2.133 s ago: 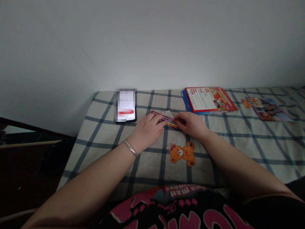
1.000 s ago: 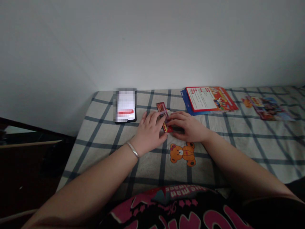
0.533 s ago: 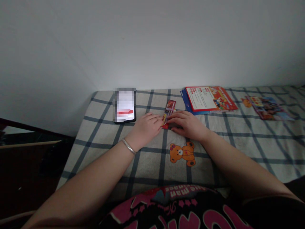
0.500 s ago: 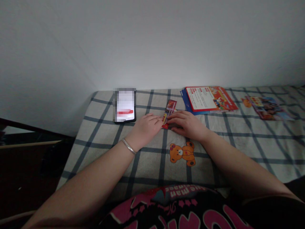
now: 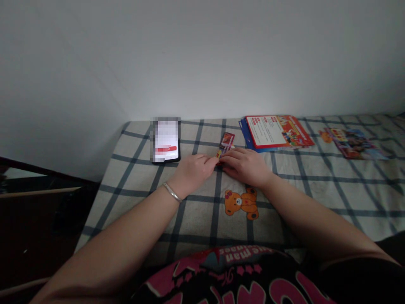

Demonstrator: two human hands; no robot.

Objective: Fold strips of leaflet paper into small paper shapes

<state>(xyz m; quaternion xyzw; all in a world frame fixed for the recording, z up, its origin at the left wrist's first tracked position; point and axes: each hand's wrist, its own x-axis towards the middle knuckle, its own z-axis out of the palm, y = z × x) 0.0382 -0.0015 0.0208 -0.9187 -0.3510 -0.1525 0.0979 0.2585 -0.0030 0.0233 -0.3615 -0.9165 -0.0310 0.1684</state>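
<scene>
A narrow strip of folded printed paper (image 5: 227, 140), dark red with a patch of yellow, lies slanted on the checked tablecloth between my two hands. My left hand (image 5: 196, 172), with a silver bangle on its wrist, has its fingers closed at the strip's near left edge. From the other side, my right hand (image 5: 247, 166) curls its fingers over the lower part of the strip, its fingertips meeting those of the left. The strip's near end is hidden under the fingers; its far end sticks out toward the wall.
A phone (image 5: 167, 141) with a lit screen lies left of my hands. Toward the back right is a stack of red and blue printed sheets (image 5: 268, 131), and farther right a colourful picture sheet (image 5: 357, 143). The checked tablecloth (image 5: 196, 223) carries printed bears; a wall (image 5: 202, 59) rises behind.
My right hand has shifted slightly left, and its fingertips have closed in on those of my left hand. The strip's red near end, visible before, is now covered by the fingers.
</scene>
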